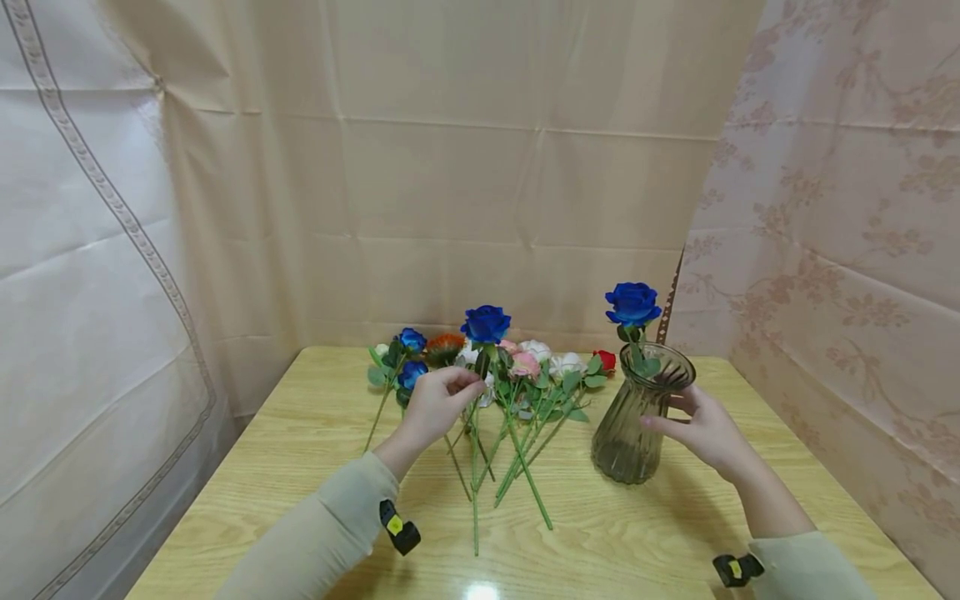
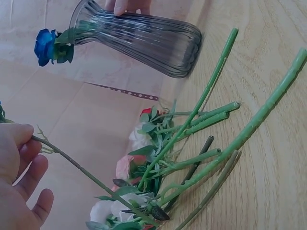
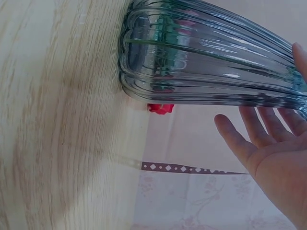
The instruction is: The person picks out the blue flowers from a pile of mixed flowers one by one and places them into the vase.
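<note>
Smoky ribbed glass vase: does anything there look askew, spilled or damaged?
The smoky ribbed glass vase leans rightward in the head view, its mouth offset from its base; camera perspective may exaggerate this, so true tilt is uncertain. No spill or damage shows.

Worn items, both arms: long sleeves, pale beige-green, soft folds, plain. Left sleeve [image 1: 315, 525] reaches nearly to the wrist; left hand [image 1: 438, 404] bare. Right sleeve [image 1: 813, 567], at the right edge of the table [image 1: 585, 550], stops lower, leaving more forearm uncovered; right hand [image 1: 708, 429] bare. One black, blocky unit per cuff, left unit [image 1: 407, 537] and right unit [image 1: 752, 567], on the cuff sides facing each other. Each bears a yellow patch; markings too small to read.
</note>
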Motion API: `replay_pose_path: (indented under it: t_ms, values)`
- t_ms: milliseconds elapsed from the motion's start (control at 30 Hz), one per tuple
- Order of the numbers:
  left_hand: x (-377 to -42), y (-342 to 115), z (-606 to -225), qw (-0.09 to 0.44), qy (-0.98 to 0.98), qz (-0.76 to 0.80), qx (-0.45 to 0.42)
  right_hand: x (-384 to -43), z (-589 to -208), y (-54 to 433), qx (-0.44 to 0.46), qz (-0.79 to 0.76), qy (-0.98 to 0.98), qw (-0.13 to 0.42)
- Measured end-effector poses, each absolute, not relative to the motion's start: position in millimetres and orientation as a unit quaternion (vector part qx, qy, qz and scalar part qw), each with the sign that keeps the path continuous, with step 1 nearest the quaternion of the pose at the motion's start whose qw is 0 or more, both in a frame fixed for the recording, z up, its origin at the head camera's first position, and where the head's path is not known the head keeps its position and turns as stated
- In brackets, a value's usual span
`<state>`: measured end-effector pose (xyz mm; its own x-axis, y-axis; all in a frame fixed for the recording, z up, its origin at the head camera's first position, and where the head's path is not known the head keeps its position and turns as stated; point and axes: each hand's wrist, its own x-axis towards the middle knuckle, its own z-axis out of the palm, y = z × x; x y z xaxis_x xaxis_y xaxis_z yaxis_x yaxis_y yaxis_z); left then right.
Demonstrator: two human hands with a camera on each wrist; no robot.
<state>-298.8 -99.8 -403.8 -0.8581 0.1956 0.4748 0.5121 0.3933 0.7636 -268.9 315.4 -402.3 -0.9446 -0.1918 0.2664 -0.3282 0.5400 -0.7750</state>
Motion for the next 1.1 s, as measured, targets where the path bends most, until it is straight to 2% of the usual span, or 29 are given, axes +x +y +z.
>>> replay_pose_path:
  t_ms: [700,1100]
  values:
    - [-294,-94,-403,0.157,-0.823,-0.504,-0.211,-262,-382,324,0.168,0.481,-0.850,0.131]
    - [-296,-94,-405,0.161,-0.821,-0.503,-0.217,-257,-364,326,0.183,0.472,-0.841,0.190]
